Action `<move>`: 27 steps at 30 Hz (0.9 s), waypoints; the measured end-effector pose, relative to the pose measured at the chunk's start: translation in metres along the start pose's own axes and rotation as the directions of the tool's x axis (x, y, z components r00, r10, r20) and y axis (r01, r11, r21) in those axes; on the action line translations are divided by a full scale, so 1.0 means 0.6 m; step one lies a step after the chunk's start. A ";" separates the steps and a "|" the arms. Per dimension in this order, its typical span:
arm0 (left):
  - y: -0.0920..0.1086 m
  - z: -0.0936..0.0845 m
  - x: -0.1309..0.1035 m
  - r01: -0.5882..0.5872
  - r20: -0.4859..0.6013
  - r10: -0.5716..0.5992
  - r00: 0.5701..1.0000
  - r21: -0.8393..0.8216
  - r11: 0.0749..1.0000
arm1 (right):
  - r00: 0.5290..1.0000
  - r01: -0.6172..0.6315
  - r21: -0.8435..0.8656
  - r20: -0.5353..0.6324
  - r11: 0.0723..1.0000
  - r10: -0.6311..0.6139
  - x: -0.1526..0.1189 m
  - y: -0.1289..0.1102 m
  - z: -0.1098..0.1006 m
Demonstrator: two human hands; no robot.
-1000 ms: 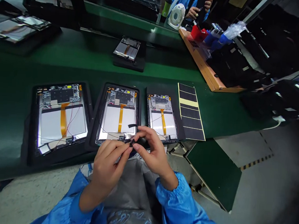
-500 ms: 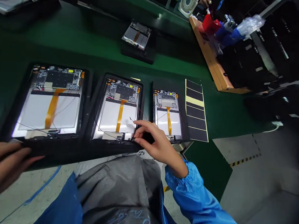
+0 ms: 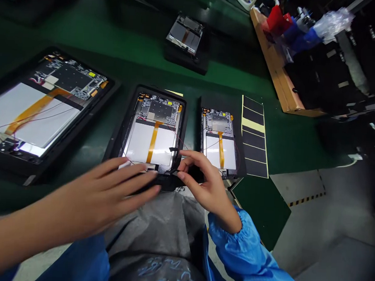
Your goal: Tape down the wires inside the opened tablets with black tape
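Note:
An opened tablet point(image 3: 137, 140) with a white battery, an orange ribbon cable and a circuit board lies in a black tray in front of me. My left hand point(image 3: 110, 191) reaches over its lower left edge, fingers spread, with nothing in it. My right hand point(image 3: 201, 176) is at the tablet's lower right corner. Its thumb and fingers are bent round a small black piece point(image 3: 174, 149), which sticks out over the battery. To the left lies a larger-looking opened tablet point(image 3: 52, 105), turned at an angle. A third opened tablet point(image 3: 229, 148) sits to the right.
A sheet of black adhesive strips point(image 3: 254, 149) lies right of the third tablet. Farther back on the green table is another opened tablet point(image 3: 186, 35) on a black block. A wooden-edged tray point(image 3: 273, 63) with red and blue items and black parts stands at the back right.
My left hand has moved right, to the middle tablet. The left tablet has shifted left and turned. My right hand stays at the middle tablet's corner, with the black piece now showing.

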State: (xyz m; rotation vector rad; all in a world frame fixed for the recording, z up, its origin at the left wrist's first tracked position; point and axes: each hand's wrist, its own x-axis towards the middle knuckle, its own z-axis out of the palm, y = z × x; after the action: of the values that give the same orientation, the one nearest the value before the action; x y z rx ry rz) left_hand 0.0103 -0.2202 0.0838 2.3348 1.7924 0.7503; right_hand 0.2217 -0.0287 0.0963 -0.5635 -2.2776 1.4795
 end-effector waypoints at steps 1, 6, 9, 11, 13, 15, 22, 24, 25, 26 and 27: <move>-0.009 0.009 0.024 -0.177 0.046 0.175 0.984 0.057 0.983 | 1.000 -0.009 0.013 -0.022 1.000 0.010 0.000 -0.003 0.000; -0.067 0.018 0.086 -0.316 0.118 0.308 0.944 0.058 0.947 | 0.995 -0.035 0.041 -0.089 0.999 0.038 -0.004 -0.011 0.001; -0.092 0.002 0.074 -0.271 0.104 0.265 0.959 0.053 0.961 | 1.000 -0.015 -0.029 0.007 0.999 0.015 -0.003 -0.014 0.006; -0.101 -0.003 0.065 -0.260 0.107 0.255 0.961 0.038 0.965 | 0.998 0.016 -0.081 0.070 0.997 -0.010 0.002 -0.017 0.014; -0.105 -0.001 0.061 -0.264 0.090 0.261 0.961 0.013 0.965 | 0.995 0.045 -0.139 0.098 0.989 -0.031 0.008 -0.019 0.024; -0.105 0.004 0.062 -0.256 0.070 0.258 0.964 -0.033 0.966 | 0.991 0.068 -0.199 0.123 0.978 -0.044 0.015 -0.020 0.036; -0.102 0.009 0.066 -0.249 0.007 0.253 0.968 -0.148 0.957 | 0.985 0.077 -0.333 0.173 0.940 -0.019 0.025 -0.012 0.055; -0.102 0.009 0.066 -0.238 -0.002 0.242 0.970 -0.178 0.955 | 0.986 0.093 -0.360 0.166 0.928 -0.034 0.024 -0.011 0.055; -0.102 0.009 0.066 -0.229 -0.003 0.233 0.972 -0.190 0.955 | 0.985 0.093 -0.368 0.168 0.925 -0.033 0.023 -0.012 0.055; -0.102 0.010 0.066 -0.225 -0.004 0.228 0.974 -0.195 0.955 | 0.985 0.089 -0.377 0.171 0.922 -0.025 0.023 -0.012 0.055; -0.102 0.010 0.066 -0.222 -0.001 0.226 0.974 -0.192 0.956 | 0.984 0.083 -0.389 0.176 0.918 -0.014 0.023 -0.014 0.055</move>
State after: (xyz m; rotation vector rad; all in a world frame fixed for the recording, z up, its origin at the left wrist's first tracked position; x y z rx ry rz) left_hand -0.0335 -0.1638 0.0683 2.4292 1.3910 0.8808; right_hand 0.1920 -0.0503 0.0923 -0.4986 -2.7289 1.0794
